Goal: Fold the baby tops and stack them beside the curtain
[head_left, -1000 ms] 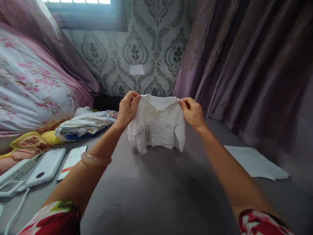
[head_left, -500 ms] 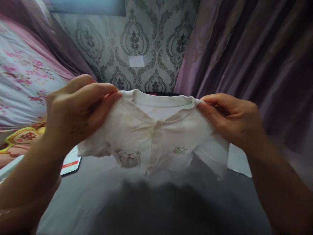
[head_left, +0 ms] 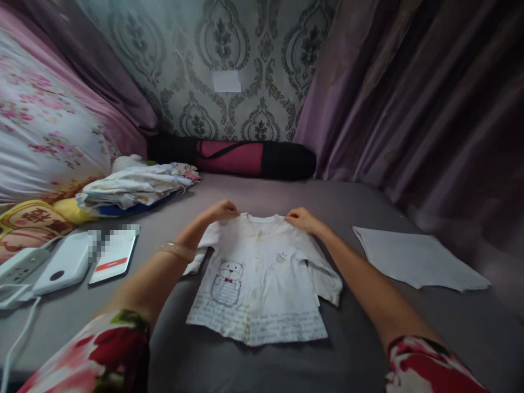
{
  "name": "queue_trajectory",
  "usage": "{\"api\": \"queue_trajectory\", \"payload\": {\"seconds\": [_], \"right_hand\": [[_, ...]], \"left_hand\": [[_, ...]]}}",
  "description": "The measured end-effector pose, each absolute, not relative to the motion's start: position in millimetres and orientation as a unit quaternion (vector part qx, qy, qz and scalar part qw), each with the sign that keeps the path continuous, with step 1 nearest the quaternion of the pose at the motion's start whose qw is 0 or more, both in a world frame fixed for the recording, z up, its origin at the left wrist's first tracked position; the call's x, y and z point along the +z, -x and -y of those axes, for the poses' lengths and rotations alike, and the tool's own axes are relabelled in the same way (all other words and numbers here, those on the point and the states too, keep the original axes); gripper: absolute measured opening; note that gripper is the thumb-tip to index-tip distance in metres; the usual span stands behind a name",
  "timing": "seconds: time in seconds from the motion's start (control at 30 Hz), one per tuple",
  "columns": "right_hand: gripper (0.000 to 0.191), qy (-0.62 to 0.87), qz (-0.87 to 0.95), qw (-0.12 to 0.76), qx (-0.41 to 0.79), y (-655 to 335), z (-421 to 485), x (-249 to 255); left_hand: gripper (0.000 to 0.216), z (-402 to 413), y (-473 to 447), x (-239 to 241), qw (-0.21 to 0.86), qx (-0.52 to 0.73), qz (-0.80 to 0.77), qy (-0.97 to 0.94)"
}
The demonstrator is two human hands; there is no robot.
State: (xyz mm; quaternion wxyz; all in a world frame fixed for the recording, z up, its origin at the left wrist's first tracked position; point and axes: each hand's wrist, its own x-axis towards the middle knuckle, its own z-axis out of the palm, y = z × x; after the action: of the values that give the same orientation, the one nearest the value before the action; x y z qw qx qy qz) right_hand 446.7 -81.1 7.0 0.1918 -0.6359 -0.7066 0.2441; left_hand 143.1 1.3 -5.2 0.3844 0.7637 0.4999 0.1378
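Left hand [head_left: 223,210] and right hand [head_left: 302,219] are each pinching a shoulder of the white shirt [head_left: 262,273], thumbs and fingers closing on the fabric just beside the neckline. From my remote seat I am seeing the shirt lying spread on the grey sheet [head_left: 347,349], centred between the two forearms, collar facing the wall [head_left: 262,103] and hem facing the wearer; I cannot tell whether its shoulders are touching the sheet. A bear print with a red bow is showing on one side of the buttoned front, a small bee on the other, and lettering is running along the hem. One sleeve is lying partly hidden behind the left forearm, which is wearing a pale bracelet [head_left: 176,250]; the other is slanting outward beside the right forearm. On my left I am viewing a phone [head_left: 114,256], a white power bank [head_left: 65,267] and a power strip [head_left: 22,265], with a pile of folded clothes [head_left: 139,185] resting farther back. White cloth [head_left: 417,256] is lying flat to the right, near the purple curtain [head_left: 388,109], and a black-and-magenta roll [head_left: 231,158] is stretching along the wall.
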Motion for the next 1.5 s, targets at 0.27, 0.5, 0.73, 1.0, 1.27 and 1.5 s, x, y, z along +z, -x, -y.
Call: {"api": "queue_trajectory", "payload": {"seconds": [0.27,0.5,0.73,1.0,1.27,1.5], "right_hand": [[0.026,0.630,0.728,0.132,0.233,-443,72,-21],[0.024,0.633,0.738,0.127,0.196,-429,69,-33],[0.024,0.633,0.763,0.097,0.085,-421,73,-41],[0.031,0.617,0.783,0.069,-0.039,-424,52,-48],[0.029,0.595,0.797,0.031,-0.096,-429,17,-47],[0.029,0.575,0.809,0.018,-0.122,-437,-13,-52]], "left_hand": [[0.038,-8,-141,-30,0.324,0.099,-0.482,-0.808],[0.039,-4,-158,-34,0.235,0.078,-0.504,-0.828],[0.034,0,-158,-47,0.162,0.111,-0.463,-0.864],[0.036,-20,-162,-48,0.101,0.149,-0.461,-0.869],[0.038,-50,-168,-46,0.046,0.082,-0.454,-0.886],[0.038,-75,-175,-49,-0.017,0.036,-0.452,-0.891]]}}
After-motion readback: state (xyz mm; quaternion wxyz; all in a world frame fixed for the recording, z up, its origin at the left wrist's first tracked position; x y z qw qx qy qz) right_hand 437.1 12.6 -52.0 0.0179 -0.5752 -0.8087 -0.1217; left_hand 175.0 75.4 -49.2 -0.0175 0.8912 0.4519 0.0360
